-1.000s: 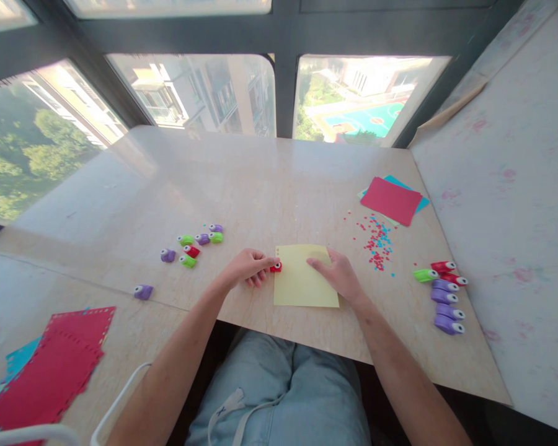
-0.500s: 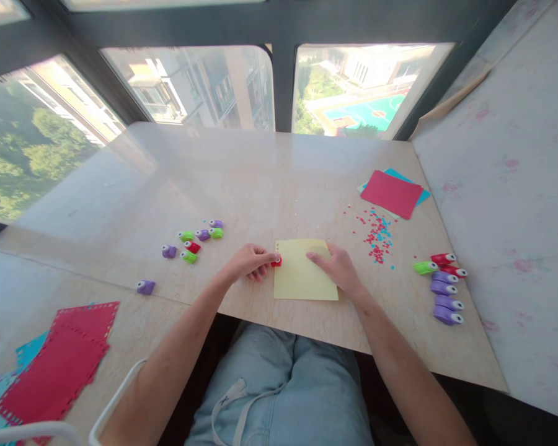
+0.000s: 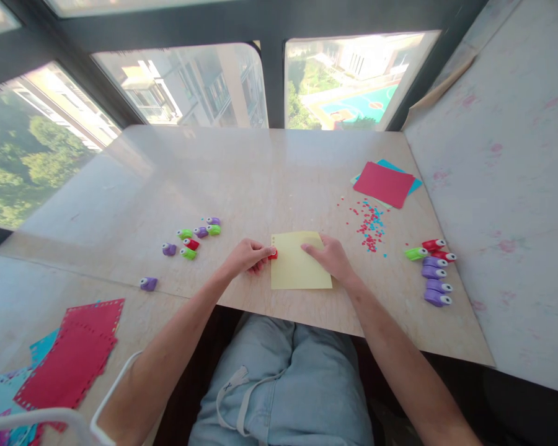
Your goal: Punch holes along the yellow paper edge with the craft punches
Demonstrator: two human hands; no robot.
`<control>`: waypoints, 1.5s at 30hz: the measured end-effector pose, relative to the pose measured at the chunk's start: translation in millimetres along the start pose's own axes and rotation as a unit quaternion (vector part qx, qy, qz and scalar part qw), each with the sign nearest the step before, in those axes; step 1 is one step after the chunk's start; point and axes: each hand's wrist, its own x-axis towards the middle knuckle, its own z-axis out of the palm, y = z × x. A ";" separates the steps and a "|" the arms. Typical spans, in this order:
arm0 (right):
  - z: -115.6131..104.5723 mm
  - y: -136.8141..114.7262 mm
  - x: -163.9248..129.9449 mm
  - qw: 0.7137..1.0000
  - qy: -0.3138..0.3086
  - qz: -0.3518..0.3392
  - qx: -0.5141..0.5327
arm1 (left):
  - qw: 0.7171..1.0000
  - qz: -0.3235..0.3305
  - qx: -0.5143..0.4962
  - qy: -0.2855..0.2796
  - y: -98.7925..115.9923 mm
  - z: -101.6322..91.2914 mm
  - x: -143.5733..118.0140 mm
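A sheet of pale yellow paper (image 3: 300,266) lies before me, with a few small punched holes near its upper left corner. My left hand (image 3: 253,255) is closed on a small red craft punch (image 3: 273,253), which sits at the sheet's left edge with my thumb on top. At the right side of the sheet, my right hand (image 3: 328,257) grips the paper, thumb above and the other fingers mostly hidden beneath.
Several small punches (image 3: 191,244) stand to the left, and more punches (image 3: 434,272) to the right. Red and blue confetti (image 3: 372,226) lies below a stack of red and blue sheets (image 3: 385,184). Edge-punched red sheets (image 3: 69,365) lie lower left, near a white chair frame (image 3: 116,396).
The whole view has shifted slightly. Both hands keep their hold on the punch and the paper, and the punch stays at about the same spot on the sheet's left edge.
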 end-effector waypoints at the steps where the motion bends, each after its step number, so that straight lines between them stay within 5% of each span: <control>1: 0.2 0.1 0.1 1.000 0.001 -0.001 -0.001 | 1.000 -0.001 -0.003 0.000 0.1 0.2 -0.1; 29: 0.5 1.8 0.5 1.000 0.001 -0.004 -0.009 | 0.999 -0.014 -0.028 -0.022 -4.2 -7.2 1.4; 36: 0.0 1.3 -0.8 1.000 0.005 -0.006 -0.009 | 0.986 0.117 -0.066 0.098 -16.5 2.9 -8.9; 40: 0.4 3.3 -0.9 1.000 0.010 -0.013 -0.008 | 0.976 0.193 -0.027 0.102 -26.2 8.7 -13.9; 45: 0.4 6.7 -0.3 1.000 0.018 -0.018 -0.010 | 0.969 0.211 -0.011 0.127 -33.7 9.6 -12.4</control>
